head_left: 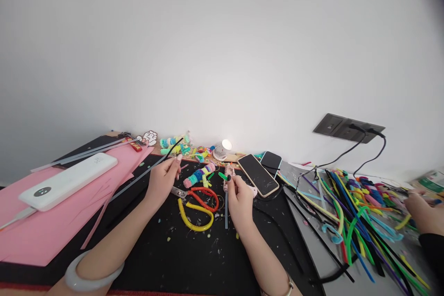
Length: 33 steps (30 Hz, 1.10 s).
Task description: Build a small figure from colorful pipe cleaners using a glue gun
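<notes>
My left hand (pixel 162 180) is closed in a pinch on a black pipe cleaner (pixel 174 147) whose end points up and right. My right hand (pixel 240 199) pinches a short green pipe cleaner piece (pixel 222 176) between thumb and finger. Behind that hand lies a pink tool (pixel 229 172), partly hidden, which looks like a glue gun. Between my hands are a striped bundle of coloured pipe cleaner (pixel 199 175) with yellow bits beside it, and scissors (pixel 197 192) with red and yellow handles, their blades toward my left hand.
Pink sheets (pixel 65 226) carry a white power bank (pixel 69 180) at left. A lit white cup-shaped lamp (pixel 222 150) stands by the wall. Two phones (pixel 258 175) lie right of centre. Loose pipe cleaners (pixel 360 226) spread at right, near another person's hand (pixel 423 212). Cables hang from a wall socket (pixel 347 127).
</notes>
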Tool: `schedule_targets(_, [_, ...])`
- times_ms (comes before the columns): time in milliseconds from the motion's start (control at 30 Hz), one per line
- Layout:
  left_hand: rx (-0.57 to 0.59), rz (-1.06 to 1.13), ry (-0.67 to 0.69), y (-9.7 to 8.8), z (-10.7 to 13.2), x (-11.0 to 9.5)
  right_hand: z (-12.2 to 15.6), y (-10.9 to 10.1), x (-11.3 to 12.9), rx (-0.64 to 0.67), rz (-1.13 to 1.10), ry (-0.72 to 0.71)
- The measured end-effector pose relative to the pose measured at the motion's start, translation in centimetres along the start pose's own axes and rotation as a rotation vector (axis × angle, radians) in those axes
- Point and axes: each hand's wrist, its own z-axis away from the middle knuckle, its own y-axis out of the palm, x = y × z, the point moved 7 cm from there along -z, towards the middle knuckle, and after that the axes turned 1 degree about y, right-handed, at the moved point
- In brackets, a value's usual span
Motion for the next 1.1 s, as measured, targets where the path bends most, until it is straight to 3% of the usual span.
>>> schedule_targets(200, [0.259, -0.213, 0.228, 3.6, 0.5, 0.6, -0.1, 0.0, -0.5, 0.001, 0.001, 0.036])
schedule_targets(367, [0.412, -0.271, 0.195, 5.2, 0.9, 2.2, -0.1, 0.1, -0.4, 0.009, 0.006, 0.022])
schedule_targets(733, [0.217, -0.476, 0.146, 3.5, 0.0, 2.6, -0.3, 0.0, -0.5, 0.003, -0.016, 0.037])
schedule_targets(933, [0.003, -0.374, 0.322, 1.5, 0.4, -0.6, -0.2, 0.0, -0.7, 0.003, -0.012, 0.061])
schedule_targets(1100, [0.090, -0.245, 0.396, 2.3, 1.0, -1.6, -0.3, -0.1, -0.4, 0.002, -0.044, 0.051])
